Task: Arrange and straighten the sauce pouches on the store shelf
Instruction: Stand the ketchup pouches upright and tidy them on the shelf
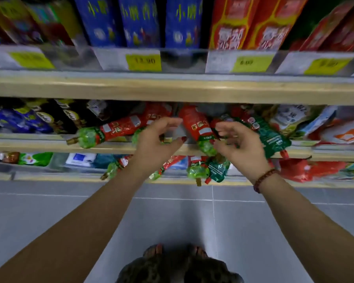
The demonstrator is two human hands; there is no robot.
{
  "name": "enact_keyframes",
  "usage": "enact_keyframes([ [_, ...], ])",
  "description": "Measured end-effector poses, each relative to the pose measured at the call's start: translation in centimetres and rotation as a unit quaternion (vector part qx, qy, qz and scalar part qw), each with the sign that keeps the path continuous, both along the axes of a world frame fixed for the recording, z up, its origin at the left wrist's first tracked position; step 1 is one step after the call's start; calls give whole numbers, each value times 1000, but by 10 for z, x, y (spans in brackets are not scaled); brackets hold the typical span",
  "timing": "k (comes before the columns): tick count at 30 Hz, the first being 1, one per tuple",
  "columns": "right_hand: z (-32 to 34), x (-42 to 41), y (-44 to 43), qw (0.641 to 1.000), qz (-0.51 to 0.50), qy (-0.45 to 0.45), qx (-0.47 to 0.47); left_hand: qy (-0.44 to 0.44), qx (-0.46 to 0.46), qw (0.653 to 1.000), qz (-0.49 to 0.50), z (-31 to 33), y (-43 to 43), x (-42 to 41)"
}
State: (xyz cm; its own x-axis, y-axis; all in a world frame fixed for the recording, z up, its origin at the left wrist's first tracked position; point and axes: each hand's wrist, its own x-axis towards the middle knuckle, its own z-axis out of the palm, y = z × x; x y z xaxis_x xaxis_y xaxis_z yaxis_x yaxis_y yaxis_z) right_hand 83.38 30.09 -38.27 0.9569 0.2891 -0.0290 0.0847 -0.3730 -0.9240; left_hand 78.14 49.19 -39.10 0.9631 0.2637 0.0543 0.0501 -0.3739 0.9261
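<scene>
Red sauce pouches with green spout ends lie jumbled on the middle shelf (49, 145). One long red pouch (121, 127) lies sideways at the left, its green end poking over the shelf edge. Another red pouch (198, 125) points toward me between my hands. A green pouch (272, 137) hangs off the edge at the right. My left hand (157, 139) hovers with fingers spread just left of the middle pouch, holding nothing. My right hand (237, 144) is curled over the pouches to its right; whether it grips one is unclear.
Blue boxes (139, 21) and red boxes (251, 23) stand on the upper shelf above yellow price tags (143, 62). More red and green pouches (200, 170) stick out of the lower shelf. Dark pouches (55, 117) sit left, white bags (290, 117) right. Grey tiled floor lies below.
</scene>
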Motion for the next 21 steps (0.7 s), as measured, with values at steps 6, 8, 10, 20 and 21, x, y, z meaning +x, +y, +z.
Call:
enact_keyframes([
  [6,-55,22,8,993,34,-111,-19,-111,-27,993,-24,-48,13,25],
  [8,-66,27,7,989,36,-145,-9,-135,-29,990,-33,-59,19,29],
  [10,-75,32,7,985,33,-171,11,-156,-29,986,-50,-65,25,34],
  [20,-97,49,9,969,17,-231,86,-194,-33,979,-58,-69,46,53],
  [21,-95,49,10,969,21,-233,80,-196,-35,979,-51,-66,50,52],
])
